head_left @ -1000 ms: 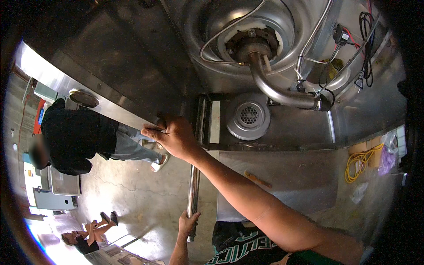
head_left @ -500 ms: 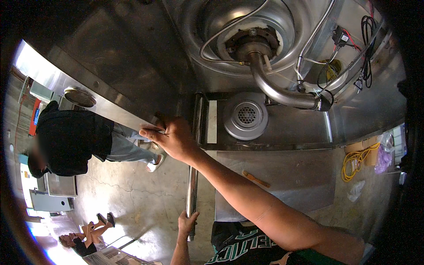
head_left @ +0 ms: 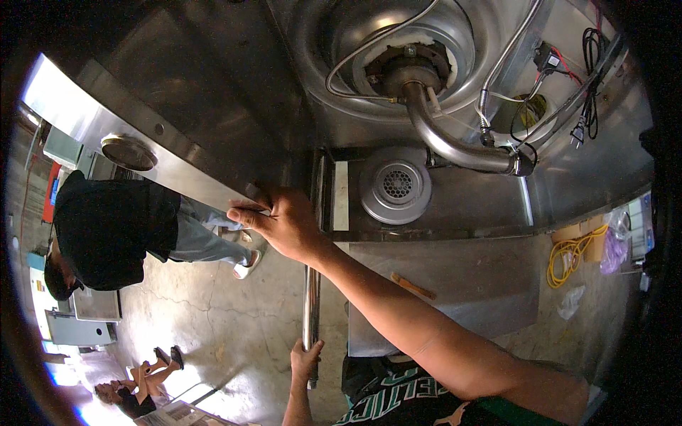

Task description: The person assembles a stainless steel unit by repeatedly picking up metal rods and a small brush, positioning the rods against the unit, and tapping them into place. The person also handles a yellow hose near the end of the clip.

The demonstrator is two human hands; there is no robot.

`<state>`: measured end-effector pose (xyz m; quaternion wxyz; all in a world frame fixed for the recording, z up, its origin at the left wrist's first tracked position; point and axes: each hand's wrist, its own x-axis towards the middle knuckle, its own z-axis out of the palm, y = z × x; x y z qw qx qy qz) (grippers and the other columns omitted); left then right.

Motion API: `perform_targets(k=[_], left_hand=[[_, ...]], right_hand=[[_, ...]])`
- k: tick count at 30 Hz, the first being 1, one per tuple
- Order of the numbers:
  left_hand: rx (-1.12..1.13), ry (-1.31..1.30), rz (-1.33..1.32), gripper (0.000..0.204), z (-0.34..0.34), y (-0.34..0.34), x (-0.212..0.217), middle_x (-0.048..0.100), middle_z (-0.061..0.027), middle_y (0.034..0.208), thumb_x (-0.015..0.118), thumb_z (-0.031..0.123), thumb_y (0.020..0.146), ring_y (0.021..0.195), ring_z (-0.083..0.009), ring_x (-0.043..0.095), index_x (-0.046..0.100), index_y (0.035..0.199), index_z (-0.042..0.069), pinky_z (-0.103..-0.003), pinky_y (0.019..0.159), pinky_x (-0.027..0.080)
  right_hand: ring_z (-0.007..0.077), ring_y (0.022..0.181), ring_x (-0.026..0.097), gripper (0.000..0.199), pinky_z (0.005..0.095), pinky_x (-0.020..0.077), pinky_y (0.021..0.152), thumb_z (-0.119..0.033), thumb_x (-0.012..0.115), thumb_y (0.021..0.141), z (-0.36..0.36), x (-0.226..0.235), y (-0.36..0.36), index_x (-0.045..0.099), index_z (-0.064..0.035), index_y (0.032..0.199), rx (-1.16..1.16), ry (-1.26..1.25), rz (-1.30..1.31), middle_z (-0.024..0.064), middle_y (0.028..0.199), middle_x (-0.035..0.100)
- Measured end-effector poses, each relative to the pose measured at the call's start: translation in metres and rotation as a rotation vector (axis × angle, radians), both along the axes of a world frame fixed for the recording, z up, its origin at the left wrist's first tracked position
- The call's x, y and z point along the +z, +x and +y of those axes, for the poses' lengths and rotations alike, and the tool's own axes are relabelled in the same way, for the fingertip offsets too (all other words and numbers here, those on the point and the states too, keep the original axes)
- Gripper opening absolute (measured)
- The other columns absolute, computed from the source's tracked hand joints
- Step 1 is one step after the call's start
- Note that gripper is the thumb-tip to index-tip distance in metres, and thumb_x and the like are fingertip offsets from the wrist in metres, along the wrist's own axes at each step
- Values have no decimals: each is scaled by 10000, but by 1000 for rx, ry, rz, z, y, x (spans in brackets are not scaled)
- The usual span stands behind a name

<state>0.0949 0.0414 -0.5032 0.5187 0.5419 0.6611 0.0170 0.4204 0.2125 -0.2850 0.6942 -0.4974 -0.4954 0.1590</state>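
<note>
My right hand (head_left: 288, 224) is clamped on the edge of a stainless steel cabinet panel (head_left: 188, 170); its thumb lies along the edge and the other fingers are partly hidden. Lower down, my left hand (head_left: 305, 361) is closed round the lower part of a shiny metal tube (head_left: 311, 305). This tube runs from the cabinet frame down past my right wrist. Inside the cabinet a bent steel pipe (head_left: 455, 145) leads from a round bowl-shaped fitting (head_left: 323, 85). Beside the pipe sits a round blower (head_left: 396, 186) with a honeycomb grille.
A grey sheet (head_left: 490, 284) lies on the concrete floor with a wooden-handled brush-like tool (head_left: 413, 285) on it. Black cables (head_left: 591, 92) hang at the upper right. A yellow cord (head_left: 561, 263) is coiled at the right. One person (head_left: 117, 227) stands at the left; another (head_left: 138, 390) sits farther down.
The view has shifted slightly. My left hand keeps its hold on the tube and my right hand stays on the panel edge. The standing person's head has turned or lowered a little.
</note>
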Motion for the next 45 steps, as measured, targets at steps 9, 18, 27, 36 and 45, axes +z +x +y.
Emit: perform_targets(k=[9, 18, 27, 36, 45], left_hand=[[-59, 150, 132, 409, -3, 12, -3, 667, -97, 722, 840, 331, 828, 584, -152, 640, 637, 948, -3, -335, 532, 524], [-91, 329, 564, 588, -10, 50, 14, 718, -203, 862, 842, 517, 745, 819, -408, 710, 648, 1067, 65, -507, 742, 529], [-77, -92, -66, 519, 30, 32, 1, 693, -139, 747, 840, 465, 791, 652, -257, 702, 627, 930, 12, -412, 636, 561], [-98, 101, 219, 575, 19, 38, 8, 685, -111, 730, 831, 488, 786, 635, -219, 688, 631, 944, -27, -391, 644, 561], [-221, 69, -138, 862, 25, -19, -12, 689, -239, 1124, 825, 471, 827, 1025, -284, 692, 482, 1403, -70, -408, 880, 551]], right_hand=[[253, 633, 682, 321, 388, 520, 590, -382, 734, 948, -5, 5, 4, 752, -62, 973, 94, -144, -9, 100, 763, 719], [168, 604, 687, 319, 307, 477, 508, -366, 774, 922, 1, 0, 1, 774, -48, 903, -79, 64, -86, 84, 748, 740], [180, 628, 698, 358, 325, 501, 534, -398, 768, 923, -1, 1, -1, 768, -39, 914, 55, -50, 54, 86, 756, 740], [196, 870, 763, 411, 323, 591, 733, -419, 758, 925, -2, 1, 0, 774, -25, 1041, 79, -226, 27, 129, 1004, 785], [245, 1229, 587, 660, 419, 460, 1068, -427, 739, 948, -91, -49, 45, 473, -63, 1431, 35, -204, -110, 139, 1322, 608]])
